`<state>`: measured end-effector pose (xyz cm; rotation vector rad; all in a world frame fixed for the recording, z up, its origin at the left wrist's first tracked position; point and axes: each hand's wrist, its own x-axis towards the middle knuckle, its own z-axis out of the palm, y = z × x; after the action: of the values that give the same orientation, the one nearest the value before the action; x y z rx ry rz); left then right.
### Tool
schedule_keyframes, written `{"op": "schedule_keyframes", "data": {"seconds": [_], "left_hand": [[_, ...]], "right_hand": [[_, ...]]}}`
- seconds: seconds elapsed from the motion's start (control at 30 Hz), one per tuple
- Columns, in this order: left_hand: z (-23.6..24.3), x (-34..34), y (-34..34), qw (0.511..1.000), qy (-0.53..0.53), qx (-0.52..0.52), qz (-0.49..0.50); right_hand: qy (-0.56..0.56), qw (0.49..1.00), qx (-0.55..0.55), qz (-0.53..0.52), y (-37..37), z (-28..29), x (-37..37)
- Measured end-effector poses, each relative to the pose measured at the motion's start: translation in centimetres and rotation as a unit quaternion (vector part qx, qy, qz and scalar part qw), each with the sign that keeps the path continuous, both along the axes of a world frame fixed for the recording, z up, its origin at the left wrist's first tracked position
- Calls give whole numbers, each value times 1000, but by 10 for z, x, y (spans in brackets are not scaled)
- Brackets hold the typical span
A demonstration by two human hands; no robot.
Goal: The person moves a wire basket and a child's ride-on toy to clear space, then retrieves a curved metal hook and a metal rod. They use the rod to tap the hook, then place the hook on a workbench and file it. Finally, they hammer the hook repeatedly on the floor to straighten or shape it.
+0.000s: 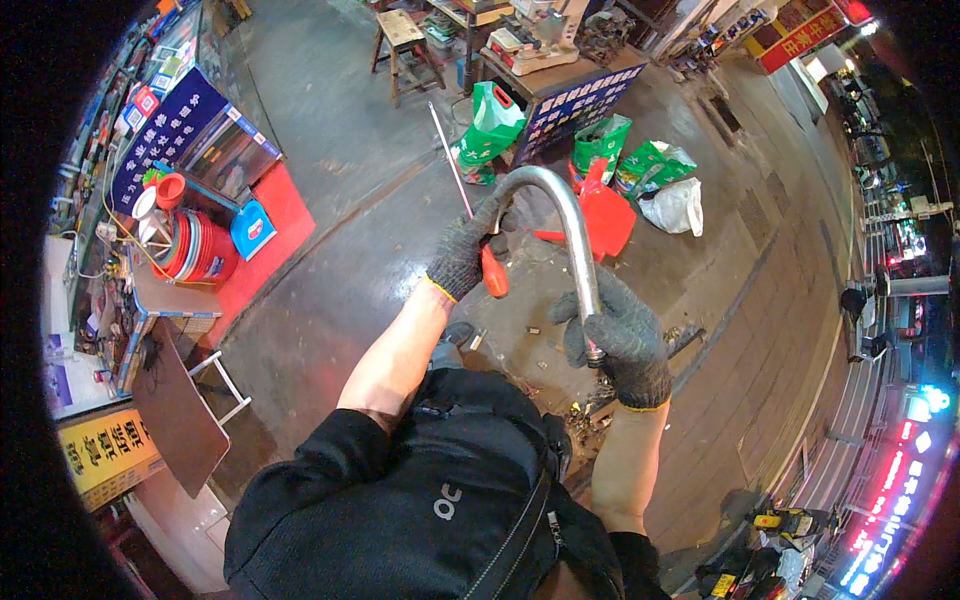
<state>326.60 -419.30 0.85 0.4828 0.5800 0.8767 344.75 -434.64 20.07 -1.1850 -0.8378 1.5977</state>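
Nearest the camera was the person's black zipped jacket [350, 520], crossed by a dark strap [515, 530]. Just beyond it, raised over the grey floor [340, 210] near the middle of the scene, was a shiny, hook-shaped metal tube [577, 225] with its bend toward the far side.

The left grip [462, 255], in a dark grey knitted glove with a yellow cuff, was closed round a tool with an orange-red handle [494, 272]. A long, slim, pale rod [447, 150] lined up with that handle, probably as its shaft, and pointed far and slightly left. The tube's left end met these fingers; whether they also pinched it could not be told. The right grip [625, 355], gloved alike, was wrapped round the tube's near right end, its fingers curled in close.

Good handling called for the right grip to bear the tube and stop it twisting, since a smooth, curved piece would likely roll in knitted gloves. The left grip was best kept firm on the handle, with the long rod clear of the red plastic dustpan [612, 225] and the green-and-white bag [495, 120] beyond. Farther off stood a blue-fronted counter [575, 105].
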Motion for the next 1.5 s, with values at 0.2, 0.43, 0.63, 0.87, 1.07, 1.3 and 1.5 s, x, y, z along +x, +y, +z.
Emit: {"op": "schedule_keyframes", "data": {"seconds": [0.2, 0.43, 0.63, 0.87, 1.07, 1.3, 1.5], "left_hand": [[-4, -4, -2, 999, 31, 40, 2], [11, -16, 7, 998, 50, 2, 32], [42, -47, -3, 986, 142, 37, 80], [73, -78, -22, 982, 175, 45, 57], [84, -88, -34, 984, 167, 47, 49], [83, -85, -41, 982, 171, 53, 65], [74, -91, -45, 978, 198, 41, 44]], "right_hand": [[-50, 998, -37, 15, 6, 2, -10], [-109, 992, -54, -44, -4, -2, -11], [-113, 988, 1, -107, -14, -12, -6], [-115, 984, 17, -137, -19, -17, -7], [-112, 984, 14, -138, -20, -15, -10], [-91, 985, 58, -134, -21, -17, -10], [-110, 985, 49, -120, -26, -31, -6]]}}
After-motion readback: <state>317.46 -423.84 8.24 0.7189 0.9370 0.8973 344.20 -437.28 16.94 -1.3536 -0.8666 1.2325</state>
